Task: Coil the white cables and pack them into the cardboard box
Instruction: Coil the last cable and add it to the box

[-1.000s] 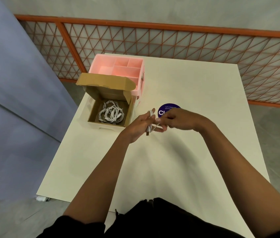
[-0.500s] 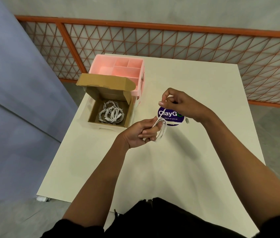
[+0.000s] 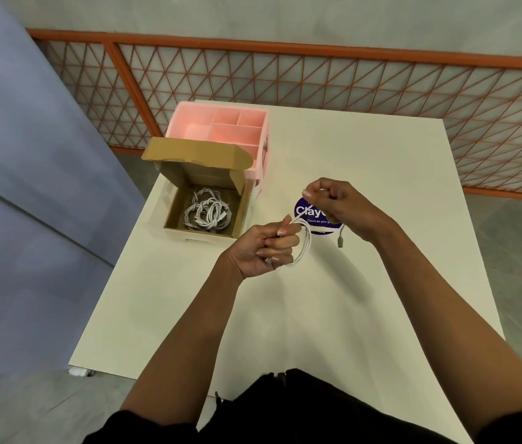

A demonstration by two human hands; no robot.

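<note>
My left hand [image 3: 266, 248] grips a small coil of white cable [image 3: 304, 248] above the white table, just right of the cardboard box. My right hand [image 3: 336, 203], a little higher and to the right, pinches the free length of the same cable; its grey plug end [image 3: 340, 241] dangles below the wrist. The open cardboard box [image 3: 173, 208] stands at the table's left edge with its lid flap raised, and several coiled white cables [image 3: 208, 213] lie inside it.
A pink compartment organiser [image 3: 221, 129] stands right behind the box. A round purple sticker [image 3: 309, 213] lies on the white table [image 3: 365, 299] under my right hand. An orange mesh railing [image 3: 317, 78] runs behind the table; a blue wall [image 3: 29, 187] is at left.
My right hand has lifted away from my left, drawing the cable up and out to the right. The loop in my left hand now shows, and the plug end hangs free.
</note>
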